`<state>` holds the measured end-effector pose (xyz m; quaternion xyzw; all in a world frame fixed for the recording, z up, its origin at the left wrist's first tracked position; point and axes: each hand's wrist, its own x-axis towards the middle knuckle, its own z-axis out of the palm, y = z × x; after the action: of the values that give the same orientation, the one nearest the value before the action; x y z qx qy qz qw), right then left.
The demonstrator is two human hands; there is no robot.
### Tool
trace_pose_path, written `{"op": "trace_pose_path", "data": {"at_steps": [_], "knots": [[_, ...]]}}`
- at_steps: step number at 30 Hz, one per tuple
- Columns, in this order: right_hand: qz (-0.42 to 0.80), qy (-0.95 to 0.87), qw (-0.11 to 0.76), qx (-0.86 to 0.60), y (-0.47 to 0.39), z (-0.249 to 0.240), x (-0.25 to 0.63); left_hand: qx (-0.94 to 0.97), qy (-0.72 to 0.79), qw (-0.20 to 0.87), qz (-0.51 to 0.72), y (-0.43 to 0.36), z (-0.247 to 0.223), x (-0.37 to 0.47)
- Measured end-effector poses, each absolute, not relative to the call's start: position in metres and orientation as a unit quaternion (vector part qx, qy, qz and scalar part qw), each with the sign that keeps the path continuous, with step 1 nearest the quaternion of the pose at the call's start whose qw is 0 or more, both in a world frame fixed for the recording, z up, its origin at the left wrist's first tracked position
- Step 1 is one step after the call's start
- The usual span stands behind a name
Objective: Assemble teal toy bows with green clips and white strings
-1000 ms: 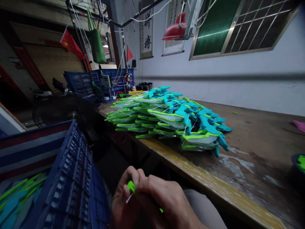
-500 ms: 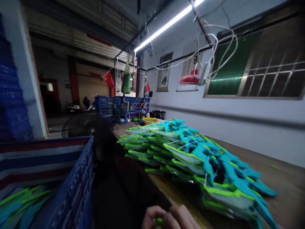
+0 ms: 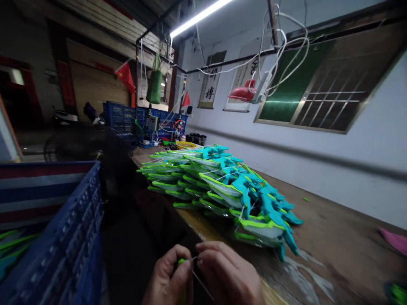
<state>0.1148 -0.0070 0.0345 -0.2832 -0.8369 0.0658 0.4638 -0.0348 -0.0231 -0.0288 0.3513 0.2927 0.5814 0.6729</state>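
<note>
At the bottom of the head view, my left hand point(image 3: 170, 273) is closed around a lime-green plastic piece point(image 3: 181, 261), most of it hidden in the fingers. A thin white string point(image 3: 202, 284) runs from it. Close beside, my right hand point(image 3: 229, 271) has its fingertips pressed together at the string, palm turned down. Beyond both hands lies a heap of teal and lime-green plastic pieces point(image 3: 219, 182), bow-like in shape, with taut white strings and some clear plastic film around them.
A worn table point(image 3: 333, 228) carries the heap; a pink cloth point(image 3: 394, 240) lies at its right. A blue crate point(image 3: 63, 237) with striped lining and similar pieces stands left. A yellow basket point(image 3: 186, 145) sits at the far end. A red lamp point(image 3: 241, 91) and cables hang above.
The view has turned right and down. Both hands have come higher into view, with their fingertips slightly apart and the white string now visible between them.
</note>
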Motion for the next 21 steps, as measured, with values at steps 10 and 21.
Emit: {"op": "trace_pose_path", "data": {"at_steps": [10, 21], "knots": [[0.460, -0.664, 0.431, -0.403, -0.006, 0.019, 0.122, 0.327, 0.309, 0.728, 0.517, -0.029, -0.023, -0.031], [0.274, -0.785, 0.431, -0.351, 0.009, -0.003, 0.138, 0.339, 0.311, 0.736, 0.496, -0.019, -0.028, -0.030]]}}
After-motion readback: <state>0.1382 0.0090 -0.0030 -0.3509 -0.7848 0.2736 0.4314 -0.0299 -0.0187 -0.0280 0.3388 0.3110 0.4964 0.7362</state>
